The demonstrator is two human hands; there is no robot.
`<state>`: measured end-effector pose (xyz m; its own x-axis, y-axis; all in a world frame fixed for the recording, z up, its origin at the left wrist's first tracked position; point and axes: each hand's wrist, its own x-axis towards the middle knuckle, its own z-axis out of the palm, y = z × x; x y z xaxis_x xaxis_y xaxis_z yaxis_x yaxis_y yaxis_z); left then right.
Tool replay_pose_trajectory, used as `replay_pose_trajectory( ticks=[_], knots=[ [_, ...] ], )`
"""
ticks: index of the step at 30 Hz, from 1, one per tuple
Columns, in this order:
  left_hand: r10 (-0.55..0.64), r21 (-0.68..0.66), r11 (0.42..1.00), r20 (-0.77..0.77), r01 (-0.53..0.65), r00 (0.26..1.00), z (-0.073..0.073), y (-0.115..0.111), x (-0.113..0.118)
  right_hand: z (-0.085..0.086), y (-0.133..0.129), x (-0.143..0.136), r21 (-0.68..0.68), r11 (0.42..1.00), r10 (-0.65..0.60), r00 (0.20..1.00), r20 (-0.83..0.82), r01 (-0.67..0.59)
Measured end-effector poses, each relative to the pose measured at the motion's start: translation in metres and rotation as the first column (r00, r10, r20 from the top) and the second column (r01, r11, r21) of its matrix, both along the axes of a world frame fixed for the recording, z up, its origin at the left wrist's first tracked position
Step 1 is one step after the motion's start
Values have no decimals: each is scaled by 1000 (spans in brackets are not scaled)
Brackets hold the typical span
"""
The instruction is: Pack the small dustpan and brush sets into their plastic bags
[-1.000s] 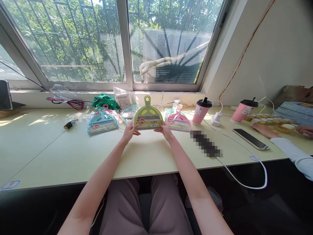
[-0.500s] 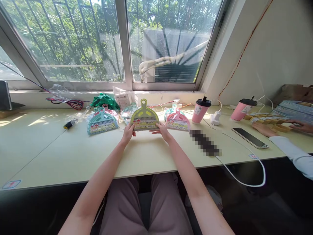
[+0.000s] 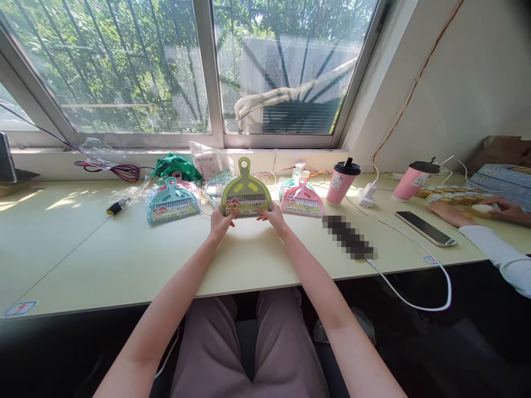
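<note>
A green dustpan and brush set, with a printed label along its lower edge, is held upright just above the table. My left hand grips its lower left corner, thumb in front and fingers behind. At the lower right corner my right hand grips it the same way. Behind it lies a pale teal dustpan set, partly hidden. To the left rest a teal dustpan set and a pink one under it. A pink dustpan set lies to the right, overlapping another teal one.
Pink cups with black lids, a white plug adapter, a phone and a white cable are at right. Another person's hands work at far right. A screwdriver and green plastic bag are at left.
Both thumbs have come onto the front of the green dustpan set, over its label. The set has risen slightly in view and looks a little larger.
</note>
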<state>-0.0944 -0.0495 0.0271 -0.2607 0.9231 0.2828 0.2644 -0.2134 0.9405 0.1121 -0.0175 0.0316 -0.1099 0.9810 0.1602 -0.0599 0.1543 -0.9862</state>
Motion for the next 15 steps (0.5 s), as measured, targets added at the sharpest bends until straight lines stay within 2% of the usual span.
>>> replay_pose_trajectory(
  ticks=[5,9,13,15],
  knots=[
    [6,-25,1000,-10,-6,1000,2,1,-2,-1,-1,0,-10,1000,10,1000,4,-10],
    [-73,-16,997,35,74,997,6,0,-5,1,2,3,-51,996,76,997,-24,-78],
    [-194,-35,979,120,199,974,6,2,-6,2,8,7,-98,995,-28,999,-35,24],
    [-187,-60,979,112,194,976,5,5,-6,2,10,8,-102,994,-53,998,-26,50]
  ],
)
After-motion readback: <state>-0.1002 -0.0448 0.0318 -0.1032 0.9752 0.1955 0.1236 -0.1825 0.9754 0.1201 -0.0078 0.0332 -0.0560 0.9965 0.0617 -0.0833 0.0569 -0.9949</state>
